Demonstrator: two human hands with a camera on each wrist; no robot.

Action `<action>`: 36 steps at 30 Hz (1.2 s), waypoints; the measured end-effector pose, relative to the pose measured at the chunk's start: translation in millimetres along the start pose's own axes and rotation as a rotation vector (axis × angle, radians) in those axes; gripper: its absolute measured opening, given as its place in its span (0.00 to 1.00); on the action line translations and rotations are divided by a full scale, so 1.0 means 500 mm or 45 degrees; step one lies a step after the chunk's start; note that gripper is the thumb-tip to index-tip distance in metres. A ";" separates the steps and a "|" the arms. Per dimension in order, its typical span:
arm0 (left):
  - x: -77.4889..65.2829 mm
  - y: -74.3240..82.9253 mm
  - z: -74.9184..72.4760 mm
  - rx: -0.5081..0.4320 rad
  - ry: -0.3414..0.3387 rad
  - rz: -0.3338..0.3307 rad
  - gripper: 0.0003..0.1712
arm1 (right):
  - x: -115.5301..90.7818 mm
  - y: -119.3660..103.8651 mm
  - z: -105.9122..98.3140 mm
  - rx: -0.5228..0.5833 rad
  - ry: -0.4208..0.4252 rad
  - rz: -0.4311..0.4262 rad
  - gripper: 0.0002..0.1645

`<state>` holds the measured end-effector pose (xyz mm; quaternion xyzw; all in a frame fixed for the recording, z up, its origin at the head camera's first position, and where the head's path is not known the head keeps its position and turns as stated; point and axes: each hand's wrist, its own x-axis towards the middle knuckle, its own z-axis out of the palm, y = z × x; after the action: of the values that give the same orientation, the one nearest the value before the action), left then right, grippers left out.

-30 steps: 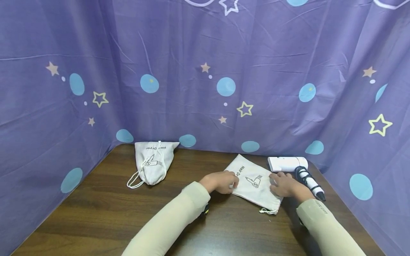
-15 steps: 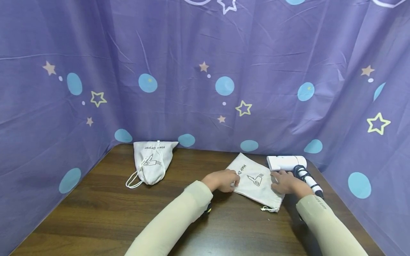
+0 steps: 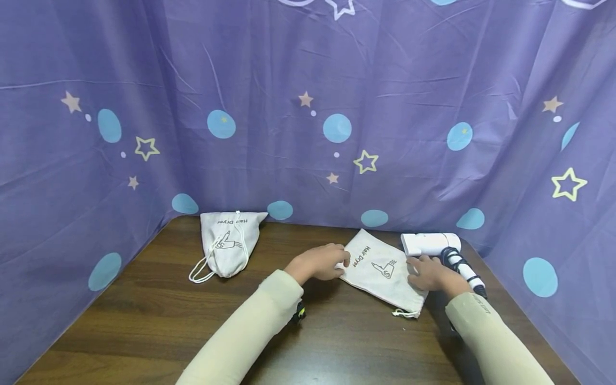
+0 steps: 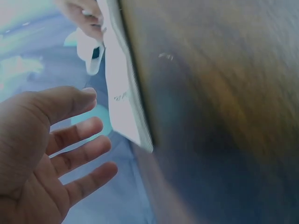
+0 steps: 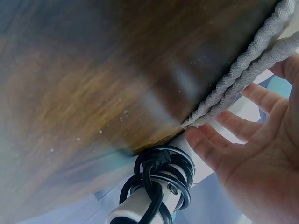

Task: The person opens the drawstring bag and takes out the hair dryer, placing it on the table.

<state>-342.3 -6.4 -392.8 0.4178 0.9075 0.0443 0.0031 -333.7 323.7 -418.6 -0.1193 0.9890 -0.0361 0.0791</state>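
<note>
Just beside the cloth bag [image 3: 380, 286], left hand [image 3: 320, 262].

2 cloth drawstring bags [image 3: 230, 262] [image 3: 370, 280] are lying on 1 wooden table [image 3: 159, 321], where 1 hair dryer [image 3: 430, 244] is resting with 1 black power cord [image 5: 156, 158]. 2 hands [image 3: 320, 262] [image 3: 430, 274] are showing, 2 cream sleeves [image 3: 245, 331] [image 3: 491, 337] are covering the arms, and 5 solid peach stars [image 3: 305, 99] are decorating the purple curtain [image 3: 269, 171].

I see the left hand [image 3: 320, 263] has let go and moved left, baring the full lettering [image 3: 361, 256] on the drawstring bag [image 3: 376, 282], which lies slightly farther right.
</note>
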 end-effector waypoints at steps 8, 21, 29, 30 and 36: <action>-0.052 -0.030 -0.017 0.000 0.099 -0.025 0.08 | 0.002 0.003 0.004 -0.014 0.000 0.004 0.37; -0.133 -0.105 -0.032 -0.082 0.278 -0.102 0.09 | 0.001 0.003 0.004 -0.012 0.013 0.002 0.35; -0.174 -0.143 -0.039 -0.158 0.392 -0.171 0.10 | -0.003 0.000 0.002 -0.010 0.029 -0.005 0.35; -0.178 -0.148 -0.040 -0.172 0.409 -0.176 0.10 | -0.003 -0.001 0.001 -0.007 0.033 -0.008 0.35; -0.200 -0.176 -0.051 -0.207 0.518 -0.202 0.12 | -0.004 -0.001 -0.002 0.002 0.016 0.004 0.36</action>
<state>-345.0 -141.0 -377.9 0.3261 0.9128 0.2000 -0.1428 -332.0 323.9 -417.5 -0.1175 0.9897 -0.0373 0.0732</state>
